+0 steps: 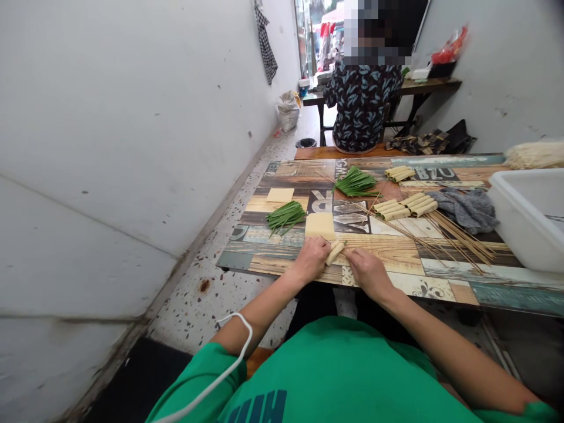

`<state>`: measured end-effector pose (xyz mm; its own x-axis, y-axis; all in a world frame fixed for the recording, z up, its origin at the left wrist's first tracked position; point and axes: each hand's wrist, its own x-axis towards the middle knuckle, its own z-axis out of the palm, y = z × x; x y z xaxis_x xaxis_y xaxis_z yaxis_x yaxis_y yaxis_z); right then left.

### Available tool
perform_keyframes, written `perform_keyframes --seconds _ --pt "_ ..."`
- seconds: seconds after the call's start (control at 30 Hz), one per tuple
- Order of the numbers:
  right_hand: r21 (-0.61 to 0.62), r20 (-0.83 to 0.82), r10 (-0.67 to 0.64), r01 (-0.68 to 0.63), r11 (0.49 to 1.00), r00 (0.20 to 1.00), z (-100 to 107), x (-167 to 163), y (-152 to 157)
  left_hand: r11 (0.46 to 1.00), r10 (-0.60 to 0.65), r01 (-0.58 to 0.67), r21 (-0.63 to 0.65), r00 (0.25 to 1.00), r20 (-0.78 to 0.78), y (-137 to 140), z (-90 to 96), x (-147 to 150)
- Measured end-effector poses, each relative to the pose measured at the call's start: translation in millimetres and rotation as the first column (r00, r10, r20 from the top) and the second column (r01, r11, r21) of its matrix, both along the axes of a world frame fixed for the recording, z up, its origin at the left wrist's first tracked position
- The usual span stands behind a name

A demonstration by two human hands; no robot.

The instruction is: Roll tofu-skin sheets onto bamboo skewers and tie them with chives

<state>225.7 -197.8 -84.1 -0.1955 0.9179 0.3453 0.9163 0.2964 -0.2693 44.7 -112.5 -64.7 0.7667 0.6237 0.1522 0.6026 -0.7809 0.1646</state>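
- While both hands meet at the near edge of the patterned wooden tabletop (396,249), just below the centre of the frame, a small pale yellow roll of thin sheet (334,252) lies slanted between them.
- The left hand (311,258) rests knuckles up, fingers curled onto the roll's left end and closed lightly around it.
- The right hand (366,269) lies just right of the roll, fingertips pinched at its right end; how firmly it grips cannot be told.
- Just above the roll lies a flat pale yellow square sheet (320,225), and a second flat sheet (280,194) lies further up and left.
- Left of the near sheet sits a small fan of cut green leaf strips (285,215); a larger bundle of green strips (355,183) lies above centre.
- Right of centre, finished pale yellow rolls (405,207) lie side by side, with a few more rolls (399,173) above them.
- Thin wooden skewers (453,238) spread across the right side, beside a crumpled grey cloth (467,208).
- A white plastic tub (524,220) stands at the right edge of the frame.
- At the top centre another person in a dark patterned top (361,106) sits with their back turned.
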Motion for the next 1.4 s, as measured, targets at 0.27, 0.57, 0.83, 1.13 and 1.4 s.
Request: perform_keyframes --seconds 0.27,0.57,0.83,1.13,1.4 --pt "-0.008 0.026 -0.034 0.034 0.999 0.999 1.4 -6.8 6.2 0.995 0.103 -0.103 -0.003 0.985 0.141 -19.3 -3.1 -0.5" --pt "0.134 -0.024 -0.14 0.142 0.981 0.99 15.7 21.4 -19.6 0.987 0.131 -0.153 0.053 0.949 0.287 -43.9 -3.6 38.1" --pt "0.112 0.098 -0.295 0.284 0.952 0.95 14.1 116.3 -10.7 0.999 0.052 -0.052 -0.004 0.989 0.141 -18.6 0.5 145.1" --pt "-0.103 0.304 -0.029 0.063 0.993 0.952 83.8 52.5 65.2 0.994 0.104 -0.111 0.015 0.964 0.244 -13.3 1.1 56.6" --pt "-0.384 0.407 0.302 -0.138 0.913 0.862 74.8 -56.1 130.2 0.889 0.417 -0.452 -0.067 0.741 0.527 17.5 -27.6 -85.1"
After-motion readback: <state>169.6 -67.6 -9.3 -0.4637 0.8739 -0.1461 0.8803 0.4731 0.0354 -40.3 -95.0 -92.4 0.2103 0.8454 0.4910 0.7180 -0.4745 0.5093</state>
